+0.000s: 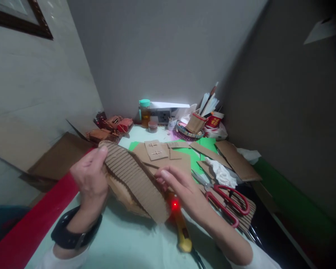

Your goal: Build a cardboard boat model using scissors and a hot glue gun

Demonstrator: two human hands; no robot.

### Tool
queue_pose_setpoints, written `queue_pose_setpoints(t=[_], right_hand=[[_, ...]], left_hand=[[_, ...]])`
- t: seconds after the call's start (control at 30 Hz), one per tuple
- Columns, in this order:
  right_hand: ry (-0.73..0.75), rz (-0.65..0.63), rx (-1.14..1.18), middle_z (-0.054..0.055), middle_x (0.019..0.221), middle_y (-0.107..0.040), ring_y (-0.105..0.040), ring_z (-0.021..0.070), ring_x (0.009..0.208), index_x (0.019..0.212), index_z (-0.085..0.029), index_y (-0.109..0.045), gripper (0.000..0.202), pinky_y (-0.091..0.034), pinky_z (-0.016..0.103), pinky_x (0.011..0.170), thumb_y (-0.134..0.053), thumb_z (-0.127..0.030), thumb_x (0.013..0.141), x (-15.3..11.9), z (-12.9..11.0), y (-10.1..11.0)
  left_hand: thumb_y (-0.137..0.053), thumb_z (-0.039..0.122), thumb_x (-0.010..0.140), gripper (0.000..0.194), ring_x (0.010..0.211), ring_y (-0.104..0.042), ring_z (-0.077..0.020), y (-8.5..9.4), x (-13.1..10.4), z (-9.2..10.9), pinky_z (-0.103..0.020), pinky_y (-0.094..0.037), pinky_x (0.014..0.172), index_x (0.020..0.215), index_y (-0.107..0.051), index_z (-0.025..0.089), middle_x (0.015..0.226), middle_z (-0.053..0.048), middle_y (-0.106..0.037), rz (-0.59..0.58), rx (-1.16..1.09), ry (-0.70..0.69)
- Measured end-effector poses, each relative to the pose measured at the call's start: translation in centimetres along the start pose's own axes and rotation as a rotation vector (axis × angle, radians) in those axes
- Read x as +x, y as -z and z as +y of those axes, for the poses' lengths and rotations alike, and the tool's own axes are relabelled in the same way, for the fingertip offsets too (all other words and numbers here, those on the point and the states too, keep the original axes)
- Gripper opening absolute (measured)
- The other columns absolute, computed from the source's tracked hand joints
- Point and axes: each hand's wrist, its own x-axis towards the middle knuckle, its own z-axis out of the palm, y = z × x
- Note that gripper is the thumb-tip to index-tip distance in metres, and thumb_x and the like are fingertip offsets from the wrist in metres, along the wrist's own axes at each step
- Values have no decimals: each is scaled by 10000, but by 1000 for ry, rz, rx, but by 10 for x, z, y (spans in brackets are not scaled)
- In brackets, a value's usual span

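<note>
A corrugated cardboard piece (136, 179) is tilted up over the table, its ridged side showing. My left hand (91, 173) pinches its upper left end, thumb on the ridged face. My right hand (180, 186) is beside its right edge with fingers curled; the fingertips are partly hidden, and whether they grip anything is unclear. Under my right hand lies a yellow utility knife (184, 235). Red-handled scissors (224, 203) rest on cardboard to the right.
Behind are cardboard scraps on green sheets (208, 144), a small card with two stick crosses (156, 150), a bottle with a teal lid (145, 114) and a holder of sticks (196, 123). Crumpled white tissue (222, 172) lies right. Small reddish-brown models (112, 127) stand back left.
</note>
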Motion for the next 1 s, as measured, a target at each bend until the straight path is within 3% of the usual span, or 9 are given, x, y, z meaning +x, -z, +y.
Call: queue_pose_setpoints(t=[0.13,0.27,0.4,0.53,0.7,0.87,1.0], right_hand=[[-5,-55,-87,-4,887,-632,-572,150,831,938,-211,-636,292,-438,272,743,-499,-461,1003,0,1,-1],[-22,-73,-206,-2,833,-617,-555,164,775,932,-203,-617,232,-405,279,685,-642,-432,902,0,3,-6],[-53,-55,-270,-8,712,-596,-518,151,648,864,-204,-603,172,-353,259,573,-637,-373,873,-1,11,-12],[-60,-42,-248,-12,675,-606,-533,144,598,861,-210,-560,177,-355,249,545,-617,-377,879,-1,18,-16],[-44,-9,-249,-26,656,-593,-529,144,611,857,-212,-546,178,-357,250,568,-627,-370,877,0,19,-17],[16,83,-253,-26,690,-534,-495,146,662,818,-203,-537,179,-349,260,602,-629,-348,867,2,18,-13],[24,88,-130,-13,732,-607,-583,152,649,968,-211,-494,213,-449,265,593,-493,-423,964,4,23,-10]], left_hand=[[-598,338,856,272,637,-394,-173,9,6,3,-340,-324,632,605,-559,242,629,41,-415,87,35,-27],[-572,377,889,319,654,-364,-152,16,9,6,-339,-313,652,614,-491,235,650,58,-357,80,38,-14],[-567,371,893,376,639,-345,-134,18,11,10,-326,-285,625,575,-432,222,641,60,-318,112,50,-7],[-575,363,921,363,594,-385,-127,16,13,6,-287,-323,590,607,-482,208,634,60,-385,146,56,9],[-606,408,936,292,654,-556,-139,12,17,-20,-300,-481,628,765,-595,171,751,28,-577,166,20,37],[-621,394,938,247,780,-655,-174,7,20,-49,-350,-560,701,958,-657,150,918,-22,-673,99,0,116],[-642,366,928,235,844,-665,-188,10,23,-64,-375,-572,743,1032,-654,155,1008,-45,-681,0,13,201]])
